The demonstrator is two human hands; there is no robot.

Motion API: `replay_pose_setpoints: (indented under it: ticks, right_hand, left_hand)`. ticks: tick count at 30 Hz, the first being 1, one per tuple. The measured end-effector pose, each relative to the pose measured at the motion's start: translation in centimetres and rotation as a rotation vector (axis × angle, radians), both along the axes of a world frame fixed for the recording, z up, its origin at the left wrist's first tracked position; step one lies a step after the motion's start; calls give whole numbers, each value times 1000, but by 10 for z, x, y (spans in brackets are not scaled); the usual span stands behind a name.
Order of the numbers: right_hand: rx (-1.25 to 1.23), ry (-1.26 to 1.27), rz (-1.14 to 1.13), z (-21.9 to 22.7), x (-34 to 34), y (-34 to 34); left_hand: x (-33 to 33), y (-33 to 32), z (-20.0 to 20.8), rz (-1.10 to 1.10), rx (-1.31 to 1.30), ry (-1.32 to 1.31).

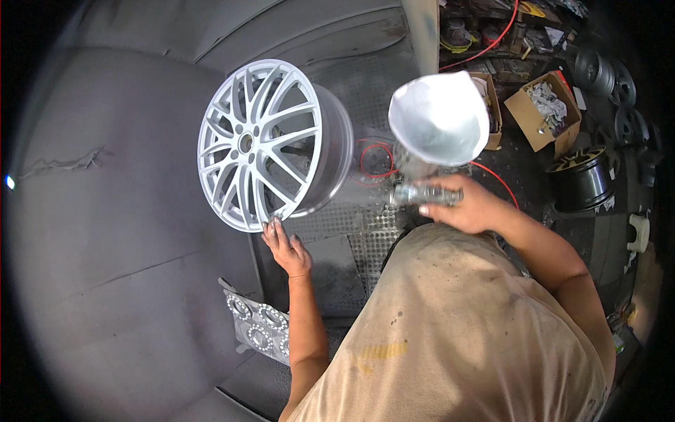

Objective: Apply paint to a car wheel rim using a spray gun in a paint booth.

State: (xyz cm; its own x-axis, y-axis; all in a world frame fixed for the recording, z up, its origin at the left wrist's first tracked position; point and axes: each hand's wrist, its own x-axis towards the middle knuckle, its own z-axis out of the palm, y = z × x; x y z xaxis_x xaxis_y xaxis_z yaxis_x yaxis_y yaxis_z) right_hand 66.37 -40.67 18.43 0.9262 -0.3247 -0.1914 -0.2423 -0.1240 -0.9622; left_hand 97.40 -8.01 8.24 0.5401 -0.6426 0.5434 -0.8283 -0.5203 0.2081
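Nearest the camera, a stained tan shirt (pixel 450 330) fills the lower middle. The left hand (pixel 286 250) has its fingers loosely bent, fingertips at the lower rim of a white multi-spoke wheel (pixel 278 141), which stands left of centre, face out! Over on the right, the right hand (pixel 470 205) wraps round a blurred spray gun (pixel 415 194), a white cup (pixel 439 119) above it. Beyond: a red hose (pixel 498 179), an open cardboard box (pixel 527 119), and a dark wheel (pixel 590 188) far right.

Smooth metal wheel (pixel 261 148), matt cloth shirt (pixel 457 323)
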Motion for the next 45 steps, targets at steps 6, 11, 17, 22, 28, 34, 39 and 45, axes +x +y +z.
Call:
replay_pose_setpoints:
  ticks: [6,11,17,22,28,34,39,45]
  right_hand:
    - [-277,-98,-114,-14,-2,-6]
    - [-391,4,-296,-2,2,-31]
    - [-267,-145,-224,32,-4,11]
    - [-120,-231,78,63,-22,50]
    - [-468,-256,-241,49,-11,51]
    - [-354,-202,-349,43,13,62]
    - [-10,-68,-35,37,4,104]
    - [-318,-114,-253,21,19,88]
  left_hand:
    - [11,15,1,-43,0,-6]
    - [33,34,9,-55,8,25]
    - [55,74,8,-45,97,4]
    - [72,105,14,38,171,-25]
    - [70,108,38,310,131,8]
    - [-21,45,47,-41,92,154]
    - [-13,54,31,58,69,152]
    - [9,80,20,26,56,152]
